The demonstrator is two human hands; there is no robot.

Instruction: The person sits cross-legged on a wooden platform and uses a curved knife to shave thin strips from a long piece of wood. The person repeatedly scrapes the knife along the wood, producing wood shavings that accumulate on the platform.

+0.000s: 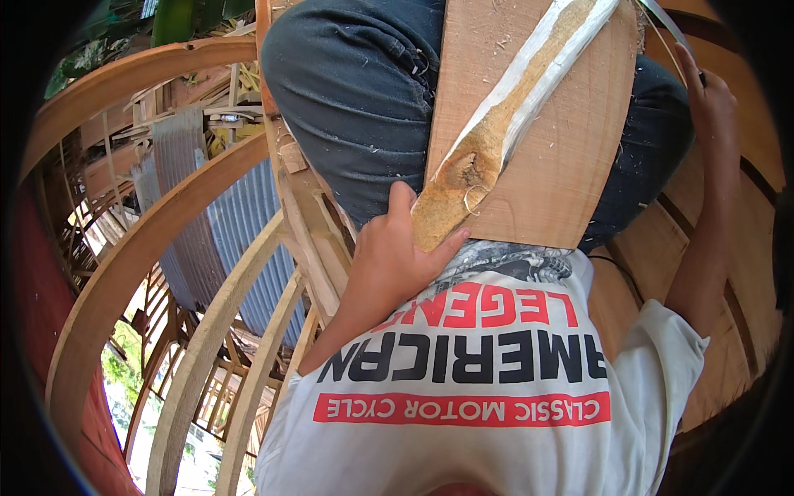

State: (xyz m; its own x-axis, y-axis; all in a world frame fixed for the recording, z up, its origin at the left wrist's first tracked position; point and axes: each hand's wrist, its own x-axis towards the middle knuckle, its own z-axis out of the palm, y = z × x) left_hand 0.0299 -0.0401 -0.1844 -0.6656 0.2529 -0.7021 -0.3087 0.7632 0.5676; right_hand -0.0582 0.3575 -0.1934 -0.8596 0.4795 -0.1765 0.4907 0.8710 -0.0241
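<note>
A long piece of wood (529,83), peeled white along its sides with a brown strip and a knot, slants across a flat board (571,149) on my lap. Its thick near end is gripped by my left hand (393,252), with the thumb and fingers on either side. A thin curl of shaving clings beside the knot. Up at the right, my right hand (713,107) is closed around a tool with a curved metal blade (668,23), raised apart from the wood. Most of its handle is hidden in the fingers, and the blade runs out of view at the top.
My legs in dark jeans (356,91) flank the board. Curved wooden ribs (157,223) and a wooden beam (302,215) stand at the left, with corrugated sheets (248,231) and scrap timber beyond. Planks (703,331) lie at the right.
</note>
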